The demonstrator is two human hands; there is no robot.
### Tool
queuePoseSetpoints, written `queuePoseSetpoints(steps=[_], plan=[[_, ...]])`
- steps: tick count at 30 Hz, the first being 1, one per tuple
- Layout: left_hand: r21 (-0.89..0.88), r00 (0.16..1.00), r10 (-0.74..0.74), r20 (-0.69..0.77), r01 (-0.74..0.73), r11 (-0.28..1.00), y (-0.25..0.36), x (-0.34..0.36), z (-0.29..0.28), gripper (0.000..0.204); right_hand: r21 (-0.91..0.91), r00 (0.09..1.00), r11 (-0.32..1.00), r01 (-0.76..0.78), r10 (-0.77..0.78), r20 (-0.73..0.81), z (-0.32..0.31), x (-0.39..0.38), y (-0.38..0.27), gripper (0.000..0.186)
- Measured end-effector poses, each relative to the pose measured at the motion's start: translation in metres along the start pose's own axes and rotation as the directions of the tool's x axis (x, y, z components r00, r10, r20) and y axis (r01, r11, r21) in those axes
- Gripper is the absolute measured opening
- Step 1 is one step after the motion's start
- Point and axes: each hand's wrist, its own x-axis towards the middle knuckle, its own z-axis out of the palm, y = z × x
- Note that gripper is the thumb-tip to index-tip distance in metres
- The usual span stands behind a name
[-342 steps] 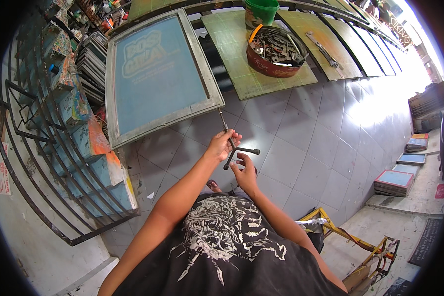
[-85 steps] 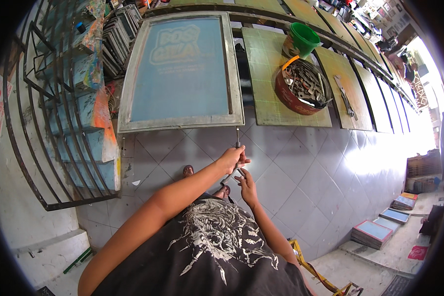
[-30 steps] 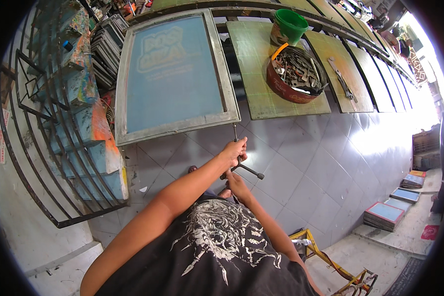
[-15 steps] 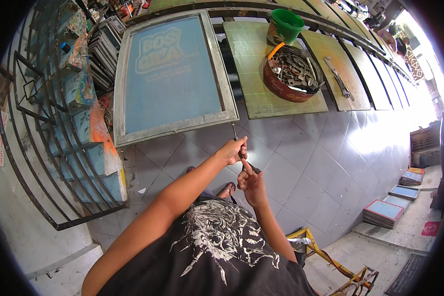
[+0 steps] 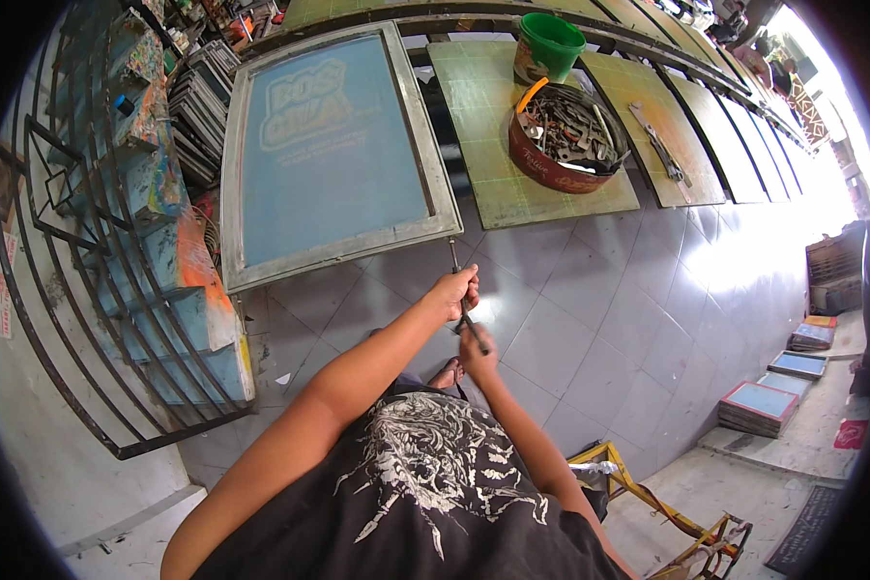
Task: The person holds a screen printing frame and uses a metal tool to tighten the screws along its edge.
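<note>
My left hand (image 5: 454, 290) is closed around a thin dark metal rod tool (image 5: 460, 286) whose tip points at the lower right corner of a large metal-framed printing screen (image 5: 331, 155) with a blue mesh. My right hand (image 5: 477, 345) grips the lower end of the same tool, just below the left hand. Both hands are above the grey tiled floor (image 5: 590, 319), in front of my dark printed shirt.
A round red basin of metal parts (image 5: 563, 135) and a green bucket (image 5: 549, 46) stand on greenish table boards (image 5: 493, 164). A metal rack with paint-stained screens (image 5: 135, 232) is at the left. Stacked small screens (image 5: 764, 406) lie at the right; a yellow frame (image 5: 648, 493) stands near my legs.
Over the frames my hands stay together on the tool near the screen's corner. My right hand has slid lower on the tool, and the view has shifted slightly.
</note>
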Motion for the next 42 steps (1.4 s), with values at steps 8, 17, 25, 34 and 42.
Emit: queuePoseSetpoints(steps=[8, 17, 25, 34, 42], plan=[[0.039, 0.993, -0.046, 0.11, 0.042, 0.998, 0.006, -0.001, -0.012, 0.029, 0.63, 0.839, 0.605, -0.486, 0.123, 0.529, -0.071, -0.003, -0.094, 0.042], [-0.03, 0.994, 0.028, 0.102, -0.025, 0.999, -0.002, 0.011, -0.003, 0.028, 0.464, 0.909, 0.793, -0.394, 0.262, 0.325, -0.043, 0.009, -0.003, 0.057], [-0.006, 0.996, 0.02, 0.089, -0.02, 1.0, 0.012, 0.005, -0.01, 0.027, 0.484, 0.655, 0.615, -0.622, 0.071, 0.752, -0.078, 0.013, -0.106, 0.064], [0.037, 0.99, 0.121, 0.073, -0.124, 0.992, 0.009, 0.018, -0.007, 0.028, 0.521, 0.863, 0.694, -0.498, 0.336, 0.377, -0.087, 0.026, -0.048, 0.067], [0.035, 0.993, 0.113, 0.043, -0.114, 0.993, 0.015, 0.01, -0.01, 0.028, 0.313, 0.566, 0.635, -0.707, 0.241, 0.789, -0.045, 0.023, -0.076, 0.064]])
